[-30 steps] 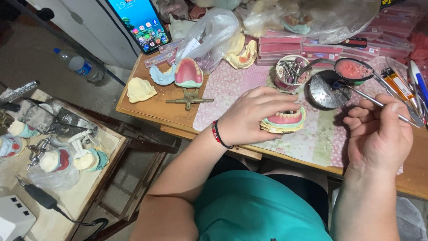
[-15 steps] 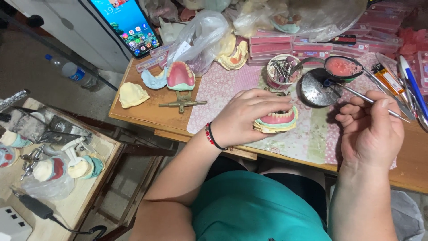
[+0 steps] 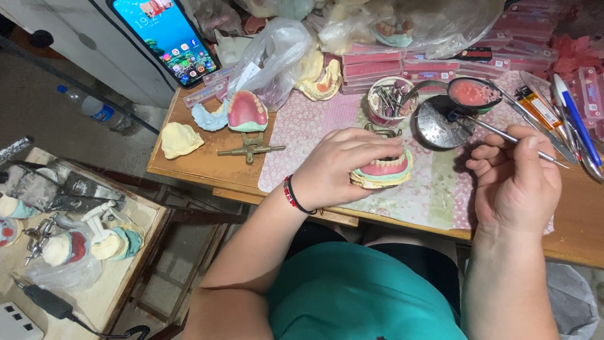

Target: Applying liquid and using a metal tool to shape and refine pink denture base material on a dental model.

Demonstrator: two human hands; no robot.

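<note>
My left hand [image 3: 343,165] cups a denture model [image 3: 385,172], pink gums with a row of teeth on a pale green and cream base, resting on the patterned mat [image 3: 434,201]. My right hand [image 3: 516,179] pinches a thin metal instrument [image 3: 497,132] whose tip reaches left to the dark bowl of pink wax [image 3: 473,94], above a round metal lid [image 3: 438,123]. A black and red band circles my left wrist.
A cup of small metal tools [image 3: 389,101], another pink denture cast [image 3: 246,112], a brass articulator piece [image 3: 251,148], a cream plaster lump [image 3: 178,138], plastic bags, pink boxes [image 3: 377,65], pens [image 3: 576,119] and a lit phone [image 3: 167,38] crowd the wooden table [image 3: 201,165]. A side bench [image 3: 82,239] holds mounted casts.
The view has shifted slightly. My left hand stays on the denture model. My right hand has kept the instrument's tip near the pink wax bowl with little movement.
</note>
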